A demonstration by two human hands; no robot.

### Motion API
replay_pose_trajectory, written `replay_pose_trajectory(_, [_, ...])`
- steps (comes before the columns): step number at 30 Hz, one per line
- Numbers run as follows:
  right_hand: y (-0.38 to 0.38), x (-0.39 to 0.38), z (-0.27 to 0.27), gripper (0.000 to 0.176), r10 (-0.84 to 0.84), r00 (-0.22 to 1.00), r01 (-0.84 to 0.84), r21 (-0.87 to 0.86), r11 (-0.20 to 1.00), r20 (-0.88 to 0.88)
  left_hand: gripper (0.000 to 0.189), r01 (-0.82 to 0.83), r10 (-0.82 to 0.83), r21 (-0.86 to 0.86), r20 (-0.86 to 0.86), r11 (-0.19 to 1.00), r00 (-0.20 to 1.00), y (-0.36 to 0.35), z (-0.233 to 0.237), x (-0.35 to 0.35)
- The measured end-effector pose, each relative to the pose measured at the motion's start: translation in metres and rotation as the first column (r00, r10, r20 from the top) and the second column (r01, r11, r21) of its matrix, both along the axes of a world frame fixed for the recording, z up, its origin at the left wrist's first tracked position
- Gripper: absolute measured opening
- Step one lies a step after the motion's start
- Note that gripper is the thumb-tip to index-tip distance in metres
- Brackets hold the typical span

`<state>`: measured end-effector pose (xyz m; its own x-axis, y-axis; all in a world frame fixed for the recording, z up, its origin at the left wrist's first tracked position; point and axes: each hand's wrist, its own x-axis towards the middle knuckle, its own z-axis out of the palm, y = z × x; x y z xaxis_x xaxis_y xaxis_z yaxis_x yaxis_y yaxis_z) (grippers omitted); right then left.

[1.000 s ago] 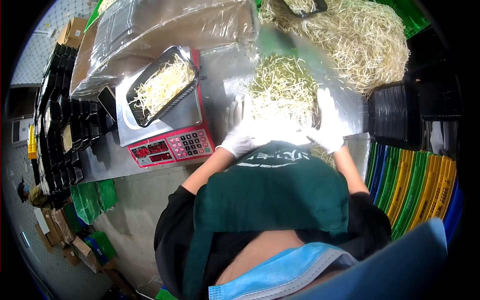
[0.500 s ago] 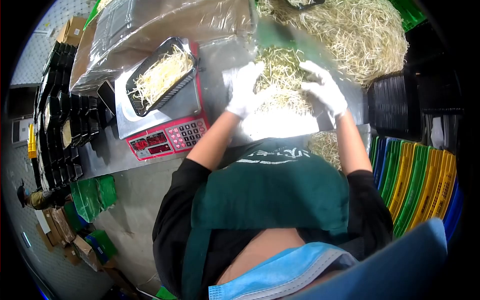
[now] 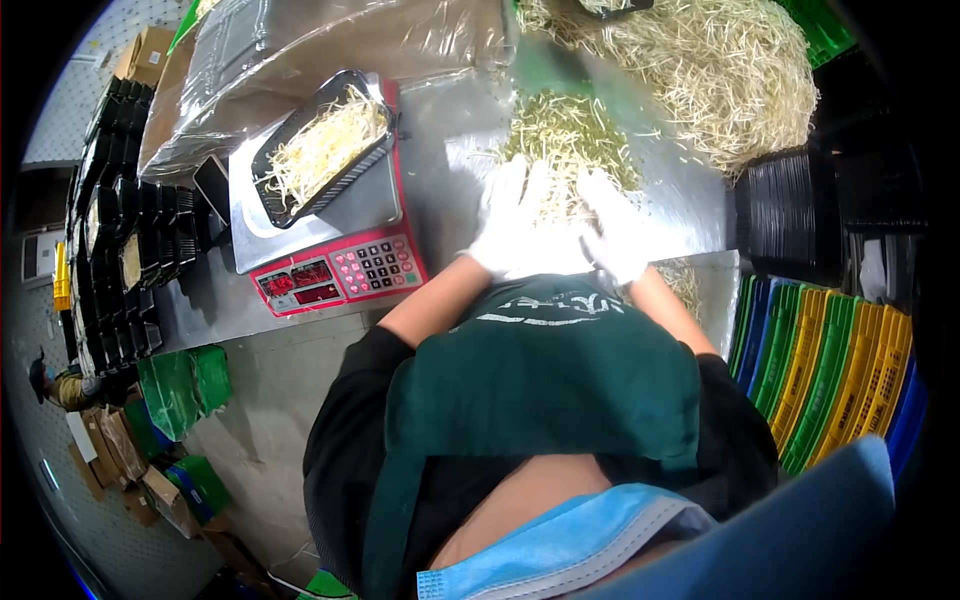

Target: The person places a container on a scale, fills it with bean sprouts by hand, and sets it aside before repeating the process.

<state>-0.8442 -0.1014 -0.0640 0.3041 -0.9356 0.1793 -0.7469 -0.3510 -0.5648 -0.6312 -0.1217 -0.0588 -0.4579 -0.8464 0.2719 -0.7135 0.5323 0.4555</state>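
A small pile of bean sprouts (image 3: 570,135), mixed with green bits, lies on the metal table (image 3: 440,130) in front of me. My left hand (image 3: 507,220), in a white glove, rests at the pile's left side with its fingers extended. On the right side my right hand (image 3: 612,225), gloved too, touches the sprouts with its fingers stretched out. Both hands are near the table's front edge, and glare blurs the part between them. To the left, a black tray (image 3: 350,178) of sprouts sits tilted on a red and silver scale (image 3: 340,272).
A large sprout heap (image 3: 740,80) lies at the back right, beside stacked black trays (image 3: 785,210). Filled black trays (image 3: 125,240) stand far left, near a phone (image 3: 212,187). Colored crates (image 3: 830,360) stand lower right. A person (image 3: 65,388) is far off at left.
Both hands have moved closer together and toward my body. The right hand has shifted left, and more of the green-flecked sprouts behind the hands now shows.
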Motion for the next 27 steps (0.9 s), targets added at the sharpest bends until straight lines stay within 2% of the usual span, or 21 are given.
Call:
replay_pose_trajectory(1, [-0.014,0.003,0.001,0.068,0.002,1.0,-0.002,-0.01,1.0,0.004,0.088,-0.002,0.002,-0.01,0.004,1.0,1.0,-0.015,-0.004,-0.005])
replay_pose_trajectory(2, [-0.028,0.005,0.006,0.072,-0.022,0.884,-0.034,0.111,0.993,0.466,0.089,0.025,-0.018,0.053,-0.129,0.998,0.991,-0.026,-0.007,-0.01])
replay_pose_trajectory(3, [-0.034,0.003,0.013,0.075,-0.105,0.571,-0.119,0.209,0.971,0.814,0.091,0.062,-0.029,0.119,-0.263,0.991,0.964,-0.031,-0.009,-0.013])
replay_pose_trajectory(4, [-0.033,-0.006,0.04,0.081,0.01,0.839,-0.039,0.043,0.998,0.545,0.096,0.098,-0.083,0.057,-0.222,0.994,0.972,-0.032,-0.007,-0.008])
replay_pose_trajectory(5, [-0.031,-0.02,0.069,0.087,0.057,0.983,-0.032,-0.145,0.989,0.175,0.096,0.1,-0.085,0.06,-0.225,0.993,0.971,-0.026,0.004,-0.002])
replay_pose_trajectory(7, [-0.015,-0.044,0.067,0.111,0.019,0.999,-0.024,-0.121,0.992,-0.043,0.103,-0.093,0.079,0.2,0.076,0.975,0.994,-0.003,0.033,0.014])
replay_pose_trajectory(8, [-0.002,-0.055,0.052,0.114,-0.006,0.996,-0.005,-0.128,0.992,-0.087,0.109,-0.07,0.068,0.09,0.029,0.993,0.997,0.005,0.016,0.025])
replay_pose_trajectory(9, [0.008,-0.059,0.035,0.117,-0.031,0.991,0.013,-0.134,0.991,-0.13,0.109,-0.071,0.069,0.091,0.029,0.993,0.997,0.007,-0.002,0.028])
replay_pose_trajectory(11, [0.003,-0.053,0.003,0.12,-0.066,0.987,0.048,-0.123,0.991,-0.148,0.112,-0.239,0.239,-0.007,-0.024,0.971,0.971,0.011,-0.028,0.031])
replay_pose_trajectory(12, [-0.004,-0.051,-0.005,0.122,-0.105,0.98,0.085,-0.121,0.989,-0.169,0.116,-0.241,0.243,0.105,-0.004,0.965,0.97,-0.001,-0.021,0.024])
replay_pose_trajectory(15, [-0.045,-0.024,0.029,0.129,-0.225,0.961,0.202,-0.145,0.968,-0.162,0.121,-0.232,0.231,0.005,0.017,0.973,0.973,-0.03,-0.013,-0.006])
replay_pose_trajectory(17, [-0.082,-0.043,0.028,0.137,-0.258,0.937,0.243,-0.089,0.966,-0.235,0.127,-0.233,0.233,0.039,0.01,0.972,0.972,-0.044,0.004,-0.008])
replay_pose_trajectory(18, [-0.1,-0.06,0.015,0.14,-0.241,0.948,0.231,-0.07,0.97,-0.21,0.129,-0.258,0.248,0.111,0.099,0.96,0.964,-0.053,0.014,-0.002])
replay_pose_trajectory(19, [-0.105,-0.066,0.023,0.142,-0.256,0.931,0.289,0.101,0.952,-0.259,0.132,-0.286,0.252,0.181,0.191,0.941,0.949,-0.062,0.014,0.006])
replay_pose_trajectory(20, [-0.106,-0.072,0.016,0.143,-0.214,0.95,0.252,0.154,0.955,-0.228,0.135,-0.225,0.189,0.291,0.148,0.93,0.971,-0.069,0.014,0.013])
replay_pose_trajectory(21, [-0.108,-0.08,0.007,0.144,-0.171,0.966,0.211,0.203,0.956,-0.196,0.135,-0.227,0.19,0.293,0.152,0.929,0.97,-0.065,0.01,0.015])
replay_pose_trajectory(23, [-0.078,-0.057,0.016,0.14,-0.033,0.99,0.053,0.144,0.988,-0.135,0.137,-0.018,-0.038,0.326,0.165,0.945,0.986,-0.057,0.004,0.013])
replay_pose_trajectory(24, [-0.059,-0.037,0.025,0.13,-0.021,0.996,0.032,0.124,0.992,-0.091,0.119,-0.109,0.041,0.166,0.368,0.98,0.929,-0.048,0.0,-0.002])
replay_pose_trajectory(25, [-0.054,-0.025,0.023,0.11,0.092,0.993,-0.082,-0.121,0.989,0.077,0.119,-0.116,0.049,0.164,0.367,0.98,0.929,-0.05,-0.008,-0.006])
replay_pose_trajectory(26, [-0.054,-0.016,0.023,0.095,0.064,0.995,-0.053,-0.132,0.99,0.075,0.103,-0.058,0.047,0.156,0.076,0.986,0.996,-0.05,-0.018,-0.007])
replay_pose_trajectory(27, [-0.053,-0.009,0.027,0.08,0.032,0.997,-0.021,-0.144,0.989,0.075,0.087,-0.003,0.032,0.129,-0.222,0.992,0.975,-0.049,-0.024,-0.009])
